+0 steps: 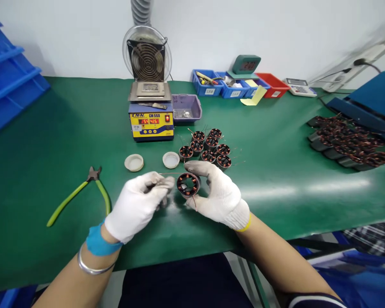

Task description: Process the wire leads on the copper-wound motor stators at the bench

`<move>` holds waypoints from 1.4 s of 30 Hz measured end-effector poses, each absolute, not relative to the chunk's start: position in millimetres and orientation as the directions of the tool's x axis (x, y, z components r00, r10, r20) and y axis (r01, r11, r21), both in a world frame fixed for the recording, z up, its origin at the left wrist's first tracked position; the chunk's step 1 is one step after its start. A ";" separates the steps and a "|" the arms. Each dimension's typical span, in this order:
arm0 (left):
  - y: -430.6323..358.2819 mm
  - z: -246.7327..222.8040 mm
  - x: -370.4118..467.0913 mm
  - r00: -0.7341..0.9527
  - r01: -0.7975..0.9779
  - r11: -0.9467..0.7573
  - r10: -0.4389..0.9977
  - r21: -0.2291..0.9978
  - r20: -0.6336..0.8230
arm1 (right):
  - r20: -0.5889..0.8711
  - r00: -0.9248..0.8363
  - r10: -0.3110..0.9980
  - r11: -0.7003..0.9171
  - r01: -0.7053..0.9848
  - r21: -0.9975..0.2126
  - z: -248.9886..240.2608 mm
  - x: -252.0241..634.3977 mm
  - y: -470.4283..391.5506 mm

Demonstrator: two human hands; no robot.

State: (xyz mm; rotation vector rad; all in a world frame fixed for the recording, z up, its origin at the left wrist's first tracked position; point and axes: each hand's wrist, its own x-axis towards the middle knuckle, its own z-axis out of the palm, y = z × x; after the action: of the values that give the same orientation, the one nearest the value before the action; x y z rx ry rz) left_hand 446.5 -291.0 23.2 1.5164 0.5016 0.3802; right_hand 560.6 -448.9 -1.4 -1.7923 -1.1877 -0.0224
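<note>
Wound ring (196, 185) is being held face-up near the middle of the front edge of the table (90, 124); its rim is being clasped by the right hand (220, 194), thumb and fingers curved, apparently for steadiness. Left hand (137, 204): fingertips are being pinched together beside a straight copper lead (176, 173); whether it's being gripped can't be told. Cutters (92, 176) are lying handles-splayed toward the left front corner, likely for reach.
</note>
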 end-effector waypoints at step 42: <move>-322.8 -4.5 441.7 0.991 -0.070 -0.821 -0.121 0.567 -0.053 | 0.086 0.309 0.947 -0.320 0.885 0.339 40.7 553.8 -376.7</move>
State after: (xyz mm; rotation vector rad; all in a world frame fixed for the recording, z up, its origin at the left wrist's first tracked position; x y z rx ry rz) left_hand 441.7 -322.8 -4.5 2.5367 -0.1334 -0.1147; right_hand 553.8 -376.7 40.7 -2.7183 -1.9404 -0.4608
